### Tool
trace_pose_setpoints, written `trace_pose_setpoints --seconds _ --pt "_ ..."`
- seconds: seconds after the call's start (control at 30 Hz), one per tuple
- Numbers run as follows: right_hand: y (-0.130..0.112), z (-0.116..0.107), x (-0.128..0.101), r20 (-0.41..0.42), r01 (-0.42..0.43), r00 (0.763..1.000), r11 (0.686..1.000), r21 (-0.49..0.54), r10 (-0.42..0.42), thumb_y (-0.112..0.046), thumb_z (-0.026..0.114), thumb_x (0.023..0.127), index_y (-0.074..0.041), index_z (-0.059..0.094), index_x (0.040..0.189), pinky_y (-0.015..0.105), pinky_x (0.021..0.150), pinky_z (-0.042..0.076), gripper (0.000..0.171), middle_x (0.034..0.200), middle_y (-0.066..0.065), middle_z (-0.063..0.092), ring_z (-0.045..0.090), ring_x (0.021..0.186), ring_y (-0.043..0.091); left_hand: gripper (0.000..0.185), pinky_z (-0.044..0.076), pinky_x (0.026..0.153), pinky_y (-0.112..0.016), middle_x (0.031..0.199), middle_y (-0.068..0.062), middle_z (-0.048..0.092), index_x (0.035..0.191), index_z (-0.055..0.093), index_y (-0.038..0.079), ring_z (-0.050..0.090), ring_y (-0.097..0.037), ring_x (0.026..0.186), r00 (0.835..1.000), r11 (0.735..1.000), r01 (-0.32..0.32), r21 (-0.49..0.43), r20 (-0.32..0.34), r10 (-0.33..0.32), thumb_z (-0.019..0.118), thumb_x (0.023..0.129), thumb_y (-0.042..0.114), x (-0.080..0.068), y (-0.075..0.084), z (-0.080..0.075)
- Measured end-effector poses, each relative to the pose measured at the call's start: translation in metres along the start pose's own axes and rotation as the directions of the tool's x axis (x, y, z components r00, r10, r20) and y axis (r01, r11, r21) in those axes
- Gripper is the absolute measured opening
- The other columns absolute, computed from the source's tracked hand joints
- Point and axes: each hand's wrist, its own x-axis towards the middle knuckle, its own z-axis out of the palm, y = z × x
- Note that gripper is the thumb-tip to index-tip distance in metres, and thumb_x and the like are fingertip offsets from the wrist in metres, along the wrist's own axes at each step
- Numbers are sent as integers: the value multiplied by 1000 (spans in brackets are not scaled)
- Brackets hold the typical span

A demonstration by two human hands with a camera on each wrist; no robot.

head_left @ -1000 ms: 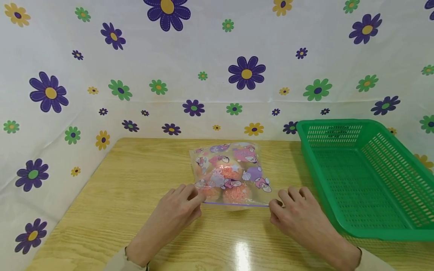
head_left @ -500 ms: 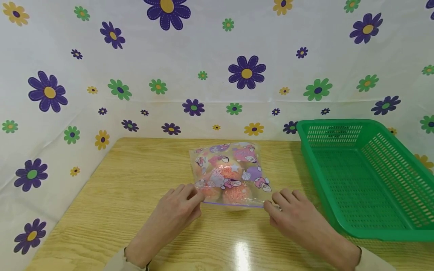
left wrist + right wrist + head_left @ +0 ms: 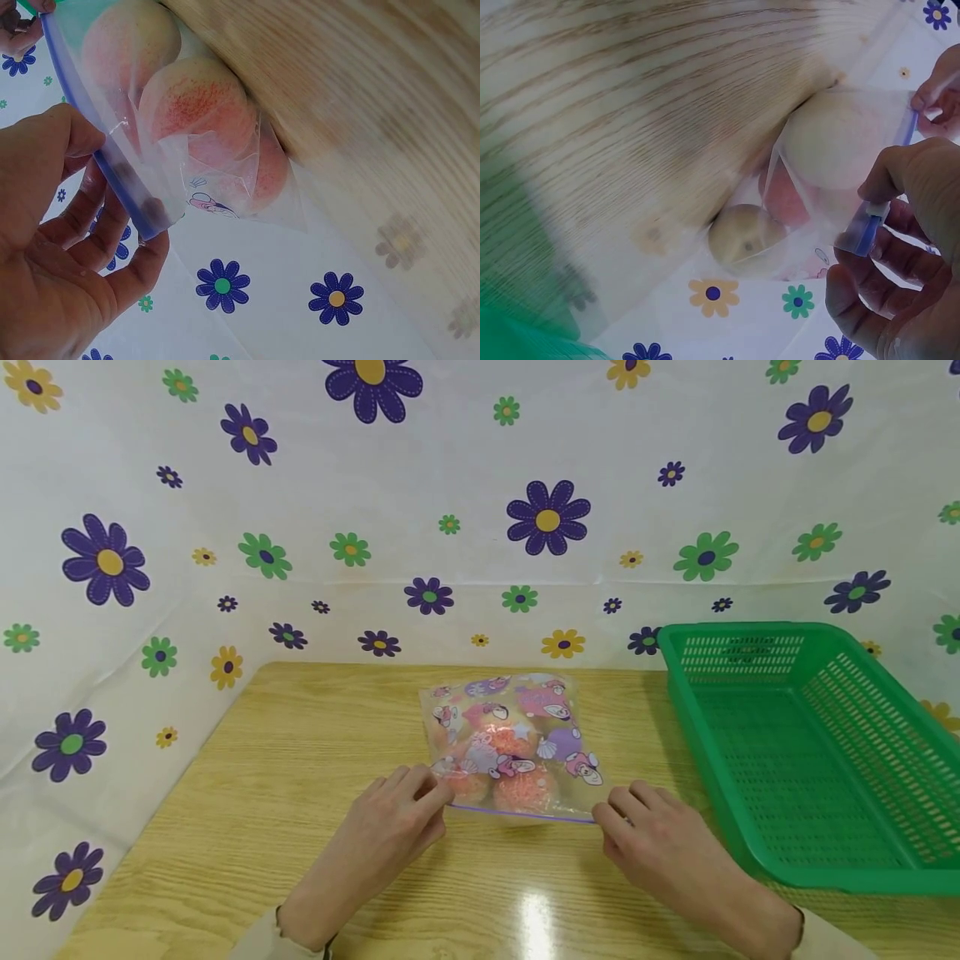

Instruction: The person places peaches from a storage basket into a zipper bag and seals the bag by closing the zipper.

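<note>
A clear zip bag [image 3: 551,700] with pink and purple cartoon prints lies on the table, its purple zip strip [image 3: 517,813] facing me. Several round, pink-and-yellow fruits that look like peaches [image 3: 199,101] fill it. My left hand [image 3: 393,814] pinches the strip's left end between thumb and fingers. At the opposite end my right hand [image 3: 663,847] pinches the strip by a small pale slider [image 3: 876,210], thumb on one side and fingers on the other. The strip is stretched fairly straight between both hands.
A green perforated plastic basket [image 3: 720,793] stands right of the bag, close beside my right hand. The wooden table [image 3: 300,735] ends at a white cloth [image 3: 465,460] printed with flowers, behind and to the left.
My right hand slid a little left along the zip strip, then back right to its end. My left hand has kept its hold, and the bag has stayed in place.
</note>
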Motion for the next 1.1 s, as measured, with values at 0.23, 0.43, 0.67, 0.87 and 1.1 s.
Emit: trace_pose_setpoints --seconds 0.23,0.43,0.67,0.87,1.1 --pt "-2 -3 0 38 -55 998 998 -43 57 -13 84 73 -17 60 89 28 59 52 30 82 -2 58 54 73 15 21 38 58 -19 87 3 57 94 61 17 49 -10 71 1000 1000 2 -16 22 -2 74 83 6 -2 -1 -2" --pt "0 -3 -1 38 -59 997 998 -33 60 -13 80 76 -17 59 90 29 59 50 26 82 -1 57 53 73 16 23 42 57 -18 85 3 56 92 62 17 48 -8 70 1000 1000 3 -6 16 -3 78 80 6 -2 -1 -3" --pt "3 -2 -4 23 -57 998 998 -15 57 -14 60 88 -16 60 91 28 58 48 3 81 -1 57 50 73 16 22 40 58 -17 85 2 57 92 62 17 47 -8 70 1000 1000 -6 -17 11 6 77 80 5 -1 -2 -3" --pt "1 -4 -4 38 -86 995 995 -40 88 -12 83 74 -18 61 90 25 57 44 27 80 -2 57 49 72 14 20 41 58 -17 86 2 57 93 61 16 47 -8 70 1000 1000 -12 -25 4 12 73 82 4 -1 -3 -3" --pt "1 -4 -4 46 -97 994 994 -47 99 -13 84 74 -18 61 89 26 58 48 28 80 -2 57 49 71 14 19 37 56 -18 84 3 57 92 61 16 48 -9 69 999 1000 -18 -24 -26 18 74 83 4 -1 -4 -1"
